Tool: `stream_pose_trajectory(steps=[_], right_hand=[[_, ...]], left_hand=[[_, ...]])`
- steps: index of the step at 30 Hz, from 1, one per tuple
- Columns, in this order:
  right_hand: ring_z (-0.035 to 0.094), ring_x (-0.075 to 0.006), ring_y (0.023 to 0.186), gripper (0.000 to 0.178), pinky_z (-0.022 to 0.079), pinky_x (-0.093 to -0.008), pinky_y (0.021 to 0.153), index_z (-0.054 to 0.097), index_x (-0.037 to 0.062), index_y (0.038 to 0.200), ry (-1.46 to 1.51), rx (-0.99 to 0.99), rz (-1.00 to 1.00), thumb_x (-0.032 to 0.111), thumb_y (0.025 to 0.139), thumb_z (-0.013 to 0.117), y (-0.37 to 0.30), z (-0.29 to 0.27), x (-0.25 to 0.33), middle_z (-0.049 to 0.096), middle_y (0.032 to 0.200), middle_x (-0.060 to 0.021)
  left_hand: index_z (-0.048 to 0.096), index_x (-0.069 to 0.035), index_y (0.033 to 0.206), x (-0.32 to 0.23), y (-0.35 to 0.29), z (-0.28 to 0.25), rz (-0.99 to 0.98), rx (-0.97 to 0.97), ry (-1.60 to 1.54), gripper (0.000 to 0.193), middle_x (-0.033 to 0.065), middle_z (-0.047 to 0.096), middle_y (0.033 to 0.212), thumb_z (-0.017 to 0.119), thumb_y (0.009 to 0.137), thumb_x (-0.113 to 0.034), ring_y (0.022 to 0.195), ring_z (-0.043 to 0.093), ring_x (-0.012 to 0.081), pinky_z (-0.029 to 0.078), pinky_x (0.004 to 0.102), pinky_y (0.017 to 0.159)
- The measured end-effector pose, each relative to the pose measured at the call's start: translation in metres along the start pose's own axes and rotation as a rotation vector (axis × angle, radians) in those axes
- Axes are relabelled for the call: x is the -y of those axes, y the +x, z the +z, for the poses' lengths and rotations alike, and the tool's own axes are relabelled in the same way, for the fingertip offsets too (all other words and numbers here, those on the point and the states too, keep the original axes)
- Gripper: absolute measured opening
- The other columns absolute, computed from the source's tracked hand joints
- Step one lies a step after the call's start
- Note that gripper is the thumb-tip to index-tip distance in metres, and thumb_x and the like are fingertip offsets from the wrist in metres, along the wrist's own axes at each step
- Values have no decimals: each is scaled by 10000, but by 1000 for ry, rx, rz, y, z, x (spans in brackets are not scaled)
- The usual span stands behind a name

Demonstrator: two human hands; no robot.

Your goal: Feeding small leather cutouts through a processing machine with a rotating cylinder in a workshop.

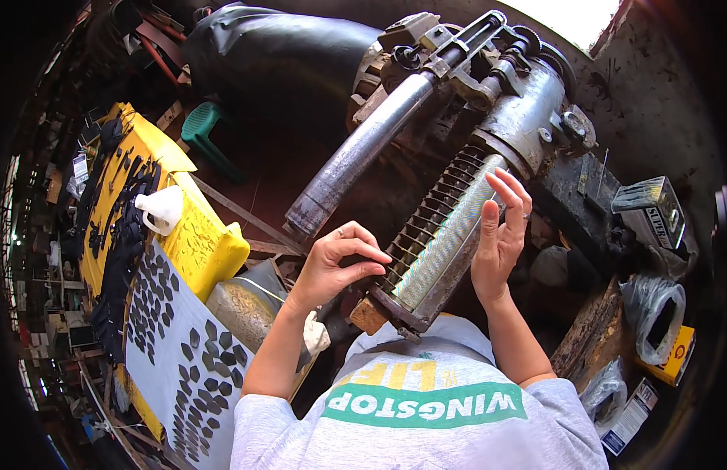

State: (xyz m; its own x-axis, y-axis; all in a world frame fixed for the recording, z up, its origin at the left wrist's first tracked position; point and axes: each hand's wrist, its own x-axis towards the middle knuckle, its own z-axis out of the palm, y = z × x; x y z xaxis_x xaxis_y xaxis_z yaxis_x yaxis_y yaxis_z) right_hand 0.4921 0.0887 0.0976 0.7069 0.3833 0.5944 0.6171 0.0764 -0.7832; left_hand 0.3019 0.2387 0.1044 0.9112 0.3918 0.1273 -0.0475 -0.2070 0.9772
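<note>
My left hand [340,258] is at the lower left end of a row of thin dark metal prongs [434,211] on a heavy steel machine [528,110]. Its thumb and forefinger pinch together at the prong tips; whatever lies between them is too small to make out. Alongside the prongs runs a pale, finely patterned strip [449,239] in a long metal trough. My right hand [500,239] stands open with fingers apart by the strip's right edge, holding nothing. To the left, a polished steel cylinder [371,149] slants down from the gears.
Left of me, a pale sheet [179,364] carries many dark flat pieces. Beyond it stand a yellow-covered surface [207,235], a white plastic jug [160,209] and a green stool [203,125]. On the right are a metal can [651,211], plastic-wrapped rolls [653,313] and a yellow box [675,356].
</note>
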Motion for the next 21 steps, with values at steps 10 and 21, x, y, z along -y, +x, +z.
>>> stream_pose_trajectory(steps=[10,21], right_hand=[[427,-271,1214,308,288,-400,1066,640,39,1165,-21,-18,0,269,993,530,-2,6,-1,526,1280,-130],[420,-269,1211,279,281,-400,1070,667,57,1119,-63,-6,8,265,993,531,-3,4,-2,534,1260,-124]], left_hand=[[755,-51,883,-11,19,-12,87,207,196,196,32,596,848,803,702,8,789,591,128,475,256,686],[739,-54,827,-10,30,-11,69,313,101,155,17,571,823,806,700,4,775,559,118,451,258,682]])
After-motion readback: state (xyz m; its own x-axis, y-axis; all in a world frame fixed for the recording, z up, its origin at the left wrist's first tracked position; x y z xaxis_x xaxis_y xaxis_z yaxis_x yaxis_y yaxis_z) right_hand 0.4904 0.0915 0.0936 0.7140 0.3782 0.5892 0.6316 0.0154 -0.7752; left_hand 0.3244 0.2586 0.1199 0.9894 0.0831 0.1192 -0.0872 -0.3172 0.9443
